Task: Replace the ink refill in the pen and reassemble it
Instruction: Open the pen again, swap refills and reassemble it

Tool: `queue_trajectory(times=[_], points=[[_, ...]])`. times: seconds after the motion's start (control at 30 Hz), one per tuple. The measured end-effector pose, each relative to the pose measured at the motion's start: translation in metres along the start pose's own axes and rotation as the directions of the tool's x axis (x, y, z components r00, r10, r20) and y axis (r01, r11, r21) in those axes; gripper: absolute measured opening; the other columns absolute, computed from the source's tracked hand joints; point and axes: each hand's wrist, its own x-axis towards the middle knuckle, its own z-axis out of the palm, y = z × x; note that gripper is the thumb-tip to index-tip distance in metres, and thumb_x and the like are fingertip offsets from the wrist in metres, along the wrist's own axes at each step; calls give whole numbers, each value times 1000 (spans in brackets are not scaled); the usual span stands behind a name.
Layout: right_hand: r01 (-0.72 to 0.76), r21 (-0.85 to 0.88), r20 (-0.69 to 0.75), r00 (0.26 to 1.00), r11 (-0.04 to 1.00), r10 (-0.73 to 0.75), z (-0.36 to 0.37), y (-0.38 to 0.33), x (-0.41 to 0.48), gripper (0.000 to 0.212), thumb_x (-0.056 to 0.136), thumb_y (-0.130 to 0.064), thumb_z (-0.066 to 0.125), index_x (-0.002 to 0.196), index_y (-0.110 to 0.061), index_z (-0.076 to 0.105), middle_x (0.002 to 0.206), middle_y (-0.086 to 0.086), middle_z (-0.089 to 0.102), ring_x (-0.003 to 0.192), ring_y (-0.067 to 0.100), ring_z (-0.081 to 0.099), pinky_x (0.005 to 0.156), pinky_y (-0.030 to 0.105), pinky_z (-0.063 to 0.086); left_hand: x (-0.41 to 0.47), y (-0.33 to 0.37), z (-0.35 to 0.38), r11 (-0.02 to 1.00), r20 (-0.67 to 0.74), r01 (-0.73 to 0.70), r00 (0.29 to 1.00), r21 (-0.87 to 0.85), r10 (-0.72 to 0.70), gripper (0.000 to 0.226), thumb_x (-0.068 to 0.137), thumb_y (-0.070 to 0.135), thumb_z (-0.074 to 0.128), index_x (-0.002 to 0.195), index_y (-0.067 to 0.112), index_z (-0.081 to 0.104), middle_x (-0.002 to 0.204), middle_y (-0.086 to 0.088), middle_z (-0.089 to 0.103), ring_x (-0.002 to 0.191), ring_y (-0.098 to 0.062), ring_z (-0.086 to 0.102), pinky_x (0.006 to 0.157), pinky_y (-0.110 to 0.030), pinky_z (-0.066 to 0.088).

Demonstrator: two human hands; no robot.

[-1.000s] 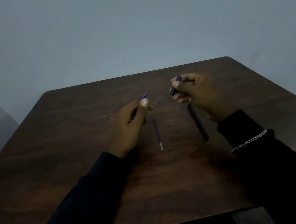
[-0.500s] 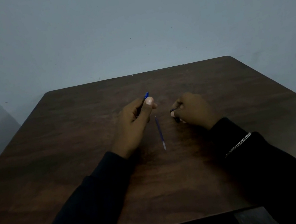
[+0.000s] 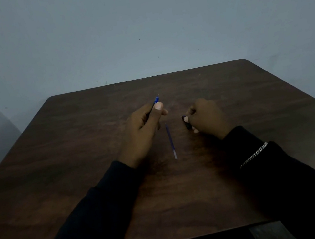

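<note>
My left hand (image 3: pixel 143 127) is closed around a blue pen part (image 3: pixel 156 100) whose thin metal tip sticks up past the thumb. My right hand (image 3: pixel 207 117) rests low on the table, fingers closed on a dark pen piece (image 3: pixel 186 123), most of it hidden under the hand. Between the hands a thin blue ink refill (image 3: pixel 170 141) lies on the dark wooden table (image 3: pixel 75 153), pointing away from me, its pale end nearest me. Neither hand touches the refill.
The table's far edge meets a plain grey wall. Its near edge runs just below my forearms. A silver chain bracelet (image 3: pixel 254 154) sits on my right wrist over the black sleeve.
My right hand came down from mid-air to the table on the right of the refill, covering the black pen barrel that lay there. My left hand stayed nearly still with the blue part.
</note>
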Motion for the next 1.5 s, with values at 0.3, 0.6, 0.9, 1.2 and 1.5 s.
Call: queue_trajectory(times=[0.3, 0.6, 0.9, 1.2, 1.5], points=[[0, 11, 22, 1000, 1000, -1, 3, 1, 3, 21, 89, -28, 79, 94, -11, 69, 76, 4, 74, 46, 6, 69, 48, 23, 57, 0, 2, 0, 1000, 10, 0, 1000, 8, 0, 42, 106, 54, 48, 92, 23, 73, 52, 11, 43, 44, -1, 40, 45, -13, 33], [112, 132, -138, 986, 985, -94, -7, 2, -5, 31, 96, -29, 69, 82, -2, 75, 63, 4, 72, 49, 13, 69, 55, 30, 61, -1, 5, 1, 993, 22, 116, 993, -39, -115, 47, 112, 28, 34, 93, 17, 76, 58, -2, 49, 46, -10, 38, 42, -20, 30], [345, 585, -150, 935, 734, -320, -15, -20, -21, 54, 86, -70, 65, 78, -18, 74, 64, 4, 71, 49, 16, 66, 45, 29, 53, -4, 6, -2, 910, 85, -75, 995, 409, 44, 31, 106, 32, 45, 99, 24, 74, 64, 7, 61, 60, -7, 58, 61, -30, 46], [488, 466, -156, 866, 738, -474, -9, -20, -24, 52, 97, -54, 62, 65, -13, 61, 54, 10, 60, 41, 19, 60, 43, 31, 49, -5, 11, -1, 773, 187, -283, 959, 568, 214, 19, 106, 25, 59, 113, 16, 73, 70, 12, 62, 64, -4, 59, 55, -14, 34], [478, 469, -173, 874, 742, -454, -11, -19, -23, 60, 96, -58, 61, 67, -5, 64, 48, 5, 57, 37, 17, 55, 41, 31, 46, -5, 12, -1, 752, 155, -272, 962, 601, 225, 22, 107, 20, 58, 89, 11, 66, 64, 14, 50, 55, 0, 47, 53, -13, 28]])
